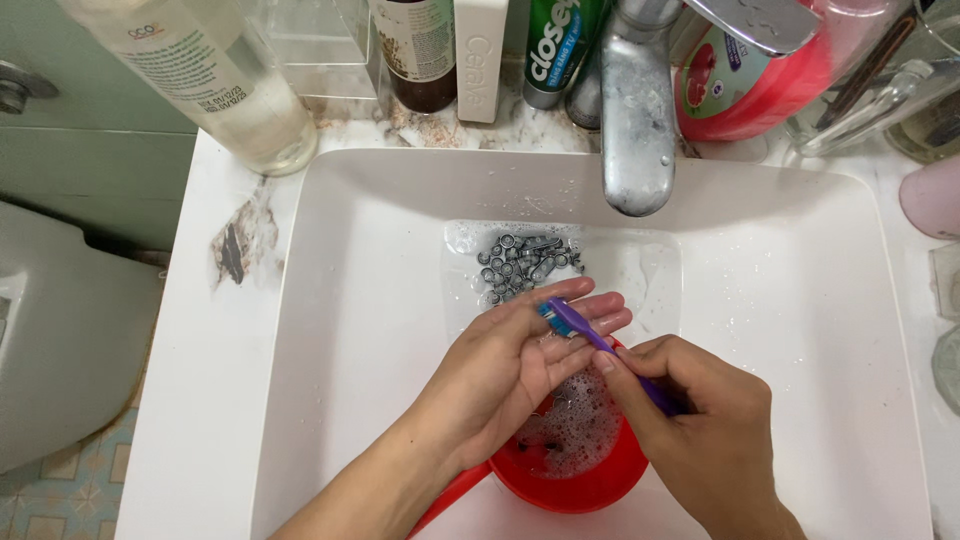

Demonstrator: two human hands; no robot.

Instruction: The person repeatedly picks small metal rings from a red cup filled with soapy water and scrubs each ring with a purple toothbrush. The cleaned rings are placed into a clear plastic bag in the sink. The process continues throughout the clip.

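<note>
My left hand (520,365) lies palm up over a red bowl (585,480) of soapy foam in a white sink (330,330). My right hand (700,430) grips a purple toothbrush (580,328) whose blue-bristled head presses on the fingers of my left hand. Whether a small part sits under the bristles cannot be told. A pile of small grey metal nuts and washers (522,264) lies wet on the sink bottom just beyond my fingertips.
A chrome tap (637,120) hangs over the sink's back. Bottles and tubes line the rear ledge: a clear bottle (215,80), a brown bottle (420,55), a green tube (555,50), a pink-red bottle (760,85). A pink cup (932,195) stands at right.
</note>
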